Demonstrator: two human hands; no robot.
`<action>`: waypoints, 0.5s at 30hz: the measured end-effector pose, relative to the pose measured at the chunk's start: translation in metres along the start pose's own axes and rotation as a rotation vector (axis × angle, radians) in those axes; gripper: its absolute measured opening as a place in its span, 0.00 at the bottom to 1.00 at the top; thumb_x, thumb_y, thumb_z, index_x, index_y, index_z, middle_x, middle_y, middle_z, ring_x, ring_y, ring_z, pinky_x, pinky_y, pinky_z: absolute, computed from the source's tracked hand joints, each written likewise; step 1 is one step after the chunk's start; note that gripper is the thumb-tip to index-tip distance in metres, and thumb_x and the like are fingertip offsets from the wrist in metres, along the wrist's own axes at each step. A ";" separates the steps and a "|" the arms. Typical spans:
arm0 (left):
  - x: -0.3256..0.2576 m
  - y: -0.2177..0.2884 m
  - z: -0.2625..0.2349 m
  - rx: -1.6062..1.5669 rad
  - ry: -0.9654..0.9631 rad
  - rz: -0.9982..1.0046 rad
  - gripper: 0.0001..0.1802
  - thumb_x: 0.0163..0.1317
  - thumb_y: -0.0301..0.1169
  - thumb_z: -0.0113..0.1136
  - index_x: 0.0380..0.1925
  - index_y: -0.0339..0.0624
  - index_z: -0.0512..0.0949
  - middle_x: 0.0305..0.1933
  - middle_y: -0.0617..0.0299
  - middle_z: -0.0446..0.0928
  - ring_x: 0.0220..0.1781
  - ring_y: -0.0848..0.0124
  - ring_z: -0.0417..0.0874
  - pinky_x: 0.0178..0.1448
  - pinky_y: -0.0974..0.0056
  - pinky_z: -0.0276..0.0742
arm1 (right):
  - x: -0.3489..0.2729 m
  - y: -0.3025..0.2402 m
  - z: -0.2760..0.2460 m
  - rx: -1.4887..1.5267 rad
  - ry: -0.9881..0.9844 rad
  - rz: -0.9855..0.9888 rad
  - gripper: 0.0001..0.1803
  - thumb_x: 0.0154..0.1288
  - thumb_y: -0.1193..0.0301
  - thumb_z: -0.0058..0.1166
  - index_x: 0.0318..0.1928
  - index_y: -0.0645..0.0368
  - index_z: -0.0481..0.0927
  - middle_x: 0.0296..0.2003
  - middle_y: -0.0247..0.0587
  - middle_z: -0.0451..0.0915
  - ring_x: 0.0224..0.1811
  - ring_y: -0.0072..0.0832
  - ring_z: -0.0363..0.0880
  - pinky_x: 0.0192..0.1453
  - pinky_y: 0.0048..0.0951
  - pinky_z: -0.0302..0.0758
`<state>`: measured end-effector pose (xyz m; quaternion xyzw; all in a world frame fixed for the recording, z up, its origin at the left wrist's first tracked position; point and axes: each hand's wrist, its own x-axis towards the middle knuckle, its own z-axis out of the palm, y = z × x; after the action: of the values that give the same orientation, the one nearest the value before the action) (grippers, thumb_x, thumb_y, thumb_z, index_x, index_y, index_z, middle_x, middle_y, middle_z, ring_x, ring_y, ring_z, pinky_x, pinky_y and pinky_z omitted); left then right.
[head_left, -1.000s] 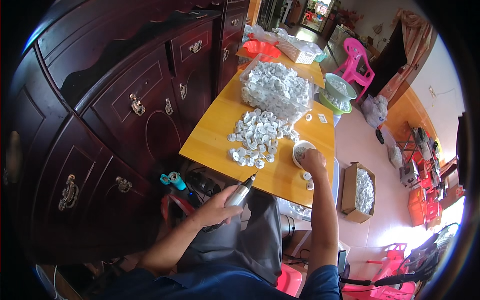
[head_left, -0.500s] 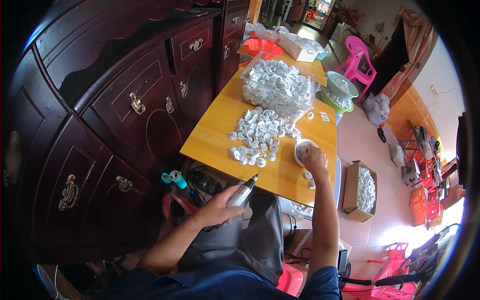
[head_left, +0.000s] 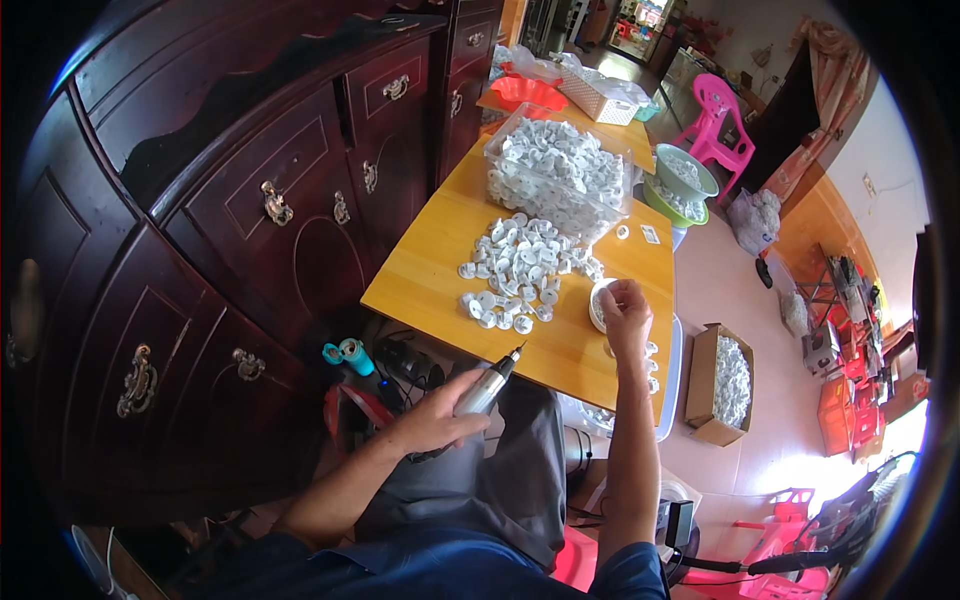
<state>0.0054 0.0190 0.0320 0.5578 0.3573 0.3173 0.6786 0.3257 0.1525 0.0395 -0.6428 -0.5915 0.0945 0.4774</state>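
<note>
Left grip (head_left: 432, 418) wrapped round the silver electric screwdriver (head_left: 484, 388), its long axis slanting forward and right, while the right grip (head_left: 628, 318), fingertips bunched, on what I can't tell, is nearer the white bowl (head_left: 594, 314), just to its left.

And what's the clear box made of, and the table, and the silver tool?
Box: probably clear, shiny plastic, since the white bits show through. Table: maybe varnished wood or wood-look board; it's yellow-brown and softly shiny. Tool: smooth metal by its silvery gleam, though perhaps painted plastic.
</note>
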 end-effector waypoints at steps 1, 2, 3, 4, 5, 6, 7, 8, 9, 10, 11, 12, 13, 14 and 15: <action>-0.001 -0.002 -0.001 0.019 0.014 0.030 0.40 0.62 0.32 0.64 0.73 0.36 0.59 0.40 0.62 0.76 0.24 0.79 0.75 0.28 0.70 0.75 | -0.005 -0.010 0.006 0.241 -0.031 0.061 0.06 0.64 0.71 0.64 0.34 0.60 0.82 0.24 0.34 0.81 0.22 0.23 0.77 0.30 0.27 0.75; -0.001 -0.002 -0.002 0.018 0.018 0.028 0.40 0.62 0.32 0.64 0.73 0.36 0.59 0.40 0.62 0.76 0.24 0.79 0.75 0.28 0.70 0.75 | -0.014 -0.019 0.009 0.437 -0.121 0.151 0.05 0.70 0.73 0.59 0.37 0.62 0.82 0.25 0.27 0.78 0.23 0.14 0.72 0.28 0.20 0.70; -0.001 -0.001 -0.001 0.024 0.015 0.039 0.41 0.63 0.33 0.64 0.73 0.36 0.58 0.40 0.62 0.76 0.25 0.79 0.75 0.29 0.70 0.75 | -0.022 -0.023 0.009 0.521 -0.172 0.175 0.06 0.71 0.70 0.60 0.38 0.61 0.82 0.27 0.28 0.79 0.24 0.15 0.73 0.28 0.20 0.70; -0.001 0.000 -0.001 0.032 0.018 0.044 0.41 0.63 0.33 0.64 0.73 0.36 0.58 0.40 0.62 0.76 0.26 0.79 0.76 0.30 0.70 0.75 | -0.032 -0.028 0.016 0.630 -0.212 0.244 0.07 0.72 0.69 0.60 0.39 0.60 0.82 0.28 0.28 0.80 0.25 0.15 0.74 0.30 0.20 0.72; -0.001 0.000 -0.001 0.030 0.022 0.040 0.41 0.63 0.33 0.64 0.73 0.36 0.58 0.40 0.62 0.76 0.26 0.79 0.76 0.30 0.70 0.75 | -0.042 -0.034 0.023 0.740 -0.252 0.315 0.07 0.72 0.68 0.60 0.40 0.59 0.82 0.29 0.29 0.80 0.26 0.15 0.74 0.31 0.20 0.73; -0.001 0.001 -0.001 0.026 0.007 0.052 0.41 0.63 0.33 0.64 0.73 0.37 0.57 0.40 0.61 0.76 0.26 0.79 0.76 0.30 0.70 0.75 | -0.051 -0.037 0.029 0.818 -0.297 0.384 0.08 0.72 0.67 0.60 0.40 0.59 0.82 0.30 0.29 0.81 0.27 0.16 0.75 0.33 0.20 0.74; -0.001 0.002 -0.001 0.022 -0.007 0.064 0.41 0.64 0.33 0.64 0.74 0.37 0.57 0.40 0.61 0.76 0.27 0.79 0.76 0.31 0.70 0.75 | -0.059 -0.040 0.034 0.897 -0.343 0.453 0.09 0.72 0.65 0.60 0.41 0.58 0.81 0.31 0.29 0.81 0.28 0.16 0.76 0.34 0.20 0.75; -0.002 0.004 -0.001 0.019 -0.006 0.059 0.41 0.64 0.33 0.64 0.74 0.37 0.57 0.40 0.61 0.76 0.27 0.79 0.76 0.31 0.70 0.75 | -0.066 -0.042 0.037 0.939 -0.411 0.490 0.11 0.72 0.63 0.60 0.41 0.58 0.81 0.31 0.29 0.81 0.29 0.16 0.76 0.36 0.19 0.76; -0.001 0.007 -0.001 0.016 -0.027 0.064 0.41 0.65 0.32 0.63 0.74 0.38 0.56 0.41 0.62 0.75 0.27 0.80 0.75 0.32 0.71 0.75 | -0.070 -0.045 0.041 0.992 -0.473 0.520 0.12 0.73 0.62 0.60 0.41 0.58 0.81 0.33 0.30 0.81 0.30 0.16 0.77 0.37 0.20 0.77; -0.002 0.009 -0.001 0.012 -0.048 0.069 0.40 0.66 0.30 0.63 0.75 0.39 0.55 0.42 0.63 0.75 0.28 0.81 0.75 0.32 0.72 0.74 | -0.074 -0.047 0.043 1.043 -0.509 0.548 0.11 0.74 0.63 0.58 0.41 0.58 0.80 0.34 0.31 0.81 0.30 0.16 0.77 0.37 0.19 0.78; -0.003 0.007 -0.001 0.010 -0.045 0.066 0.40 0.66 0.30 0.63 0.75 0.39 0.55 0.42 0.63 0.75 0.28 0.81 0.75 0.32 0.72 0.74 | -0.078 -0.050 0.045 1.094 -0.545 0.576 0.10 0.75 0.64 0.56 0.42 0.58 0.80 0.34 0.31 0.81 0.31 0.16 0.78 0.37 0.18 0.79; -0.002 0.005 -0.001 0.009 -0.039 0.075 0.40 0.66 0.30 0.63 0.75 0.39 0.55 0.42 0.64 0.75 0.28 0.81 0.75 0.32 0.73 0.74 | -0.079 -0.050 0.046 1.092 -0.548 0.575 0.10 0.75 0.64 0.56 0.42 0.58 0.80 0.34 0.31 0.81 0.31 0.16 0.78 0.37 0.18 0.79; -0.002 0.004 -0.001 0.007 -0.032 0.083 0.40 0.66 0.31 0.63 0.75 0.39 0.55 0.42 0.64 0.74 0.28 0.81 0.75 0.32 0.73 0.74 | -0.079 -0.050 0.047 1.120 -0.556 0.574 0.09 0.75 0.65 0.56 0.42 0.58 0.80 0.34 0.31 0.81 0.31 0.16 0.78 0.38 0.18 0.79; -0.002 0.005 0.000 0.005 -0.030 0.085 0.40 0.66 0.31 0.63 0.75 0.39 0.55 0.42 0.64 0.74 0.28 0.81 0.75 0.32 0.73 0.74 | -0.080 -0.050 0.048 1.148 -0.565 0.572 0.09 0.75 0.65 0.56 0.41 0.58 0.80 0.35 0.32 0.81 0.31 0.15 0.78 0.38 0.18 0.80; -0.003 0.006 0.000 -0.007 -0.026 0.074 0.40 0.65 0.31 0.63 0.75 0.39 0.55 0.41 0.64 0.74 0.28 0.81 0.75 0.32 0.73 0.74 | -0.080 -0.051 0.048 1.148 -0.568 0.572 0.09 0.75 0.65 0.56 0.41 0.58 0.80 0.35 0.32 0.81 0.31 0.15 0.78 0.38 0.18 0.80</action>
<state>0.0040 0.0179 0.0386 0.5723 0.3266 0.3362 0.6729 0.2356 0.1009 0.0162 -0.3699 -0.3578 0.6781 0.5247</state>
